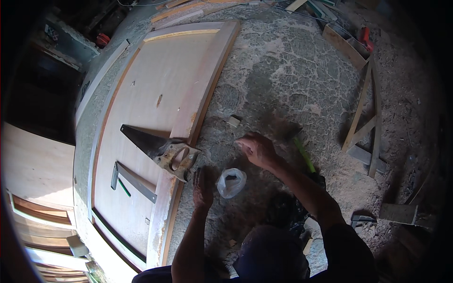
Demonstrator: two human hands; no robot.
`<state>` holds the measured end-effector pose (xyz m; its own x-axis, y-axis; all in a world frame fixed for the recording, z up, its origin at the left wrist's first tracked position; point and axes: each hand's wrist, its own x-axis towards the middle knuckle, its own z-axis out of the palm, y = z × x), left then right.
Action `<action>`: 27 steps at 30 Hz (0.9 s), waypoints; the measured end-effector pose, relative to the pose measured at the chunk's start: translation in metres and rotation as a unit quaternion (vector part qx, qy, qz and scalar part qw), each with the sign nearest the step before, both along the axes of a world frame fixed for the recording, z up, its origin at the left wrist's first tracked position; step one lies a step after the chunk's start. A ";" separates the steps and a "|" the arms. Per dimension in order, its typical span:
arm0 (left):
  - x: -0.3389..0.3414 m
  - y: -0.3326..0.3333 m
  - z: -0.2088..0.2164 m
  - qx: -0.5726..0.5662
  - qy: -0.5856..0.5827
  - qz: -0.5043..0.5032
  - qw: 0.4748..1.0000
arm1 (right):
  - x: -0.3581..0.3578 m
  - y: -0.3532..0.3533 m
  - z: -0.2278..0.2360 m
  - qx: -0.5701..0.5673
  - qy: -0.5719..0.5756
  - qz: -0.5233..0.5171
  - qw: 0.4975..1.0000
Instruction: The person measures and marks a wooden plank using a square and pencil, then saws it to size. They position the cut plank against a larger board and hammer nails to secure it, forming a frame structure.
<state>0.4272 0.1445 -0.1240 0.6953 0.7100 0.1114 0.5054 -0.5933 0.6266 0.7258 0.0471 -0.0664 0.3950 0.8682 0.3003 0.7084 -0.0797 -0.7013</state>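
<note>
My left hand [203,189] is held upright with its fingers stretched out, close beside the wooden edge of a large framed panel [155,94] lying on the floor. My right hand [258,150] is closed, fingertips pinched together and turned left; whether something small sits between them is hidden. Between and below the hands stands an open, whitish plastic bag [231,189] with something dark inside. A handsaw [175,159] rests on the panel, its wooden handle over the edge near my left hand. Right of my right hand lies a tool with a bright green handle [304,154].
On the panel lie a carpenter's square [138,182] and a green pencil [124,187]. A small wood block [233,121] sits ahead of my right hand. A triangular wooden frame [361,108] stands at right. Wood strips [179,12] lie at the back; sawdust covers the floor.
</note>
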 end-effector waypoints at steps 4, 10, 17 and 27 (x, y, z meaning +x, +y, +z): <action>0.028 -0.027 -0.002 0.054 0.180 0.039 0.981 | 0.100 0.057 -0.059 -0.014 0.050 -0.165 0.985; 0.031 -0.029 -0.003 0.039 0.172 0.071 0.982 | 0.146 0.116 -0.073 -0.112 -0.023 -0.167 0.979; 0.029 -0.028 0.008 0.064 0.206 0.090 0.972 | 0.132 0.135 -0.077 -0.150 -0.028 -0.161 0.975; 0.043 -0.026 0.010 0.076 0.181 0.066 0.978 | 0.254 0.192 -0.090 -0.158 -0.102 -0.262 0.947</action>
<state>0.4704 0.1188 -0.1145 0.6116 0.7911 -0.0134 0.7565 -0.5798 0.3026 0.9800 0.2394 -0.1566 0.7580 0.6283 0.1751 0.6317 -0.6405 -0.4367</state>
